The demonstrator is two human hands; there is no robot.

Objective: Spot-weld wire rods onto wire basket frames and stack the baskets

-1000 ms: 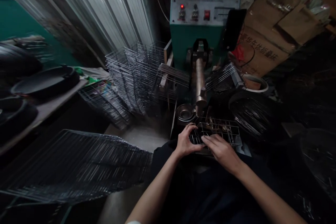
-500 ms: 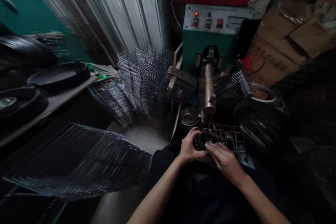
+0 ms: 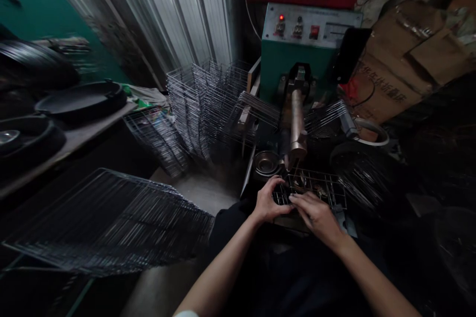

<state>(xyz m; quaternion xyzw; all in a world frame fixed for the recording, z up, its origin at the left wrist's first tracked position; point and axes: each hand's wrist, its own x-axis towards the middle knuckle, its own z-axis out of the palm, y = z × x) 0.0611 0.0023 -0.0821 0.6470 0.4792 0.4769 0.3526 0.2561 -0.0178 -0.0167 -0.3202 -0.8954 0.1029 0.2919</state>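
A small wire rack lies under the tip of the thick metal electrode arm of a green machine. Its left end is gripped by my left hand, with thumb and fingers curved round it. My right hand is closed at the near side, its fingertips pinching near the rack's wires beside my left thumb. What exactly lies between those fingertips is too dark to make out. Just behind my left hand sits a small round metal dish.
Tall stacks of wire racks stand left of the machine, and a larger pile of wire grids is at lower left. Loose metal rods lie to the right. Cardboard boxes lean behind. A red light glows on the control panel.
The whole view has shifted slightly. Both hands remain at the wire rack, the right fingertips still close to the left thumb, and the rack appears tilted a little differently.
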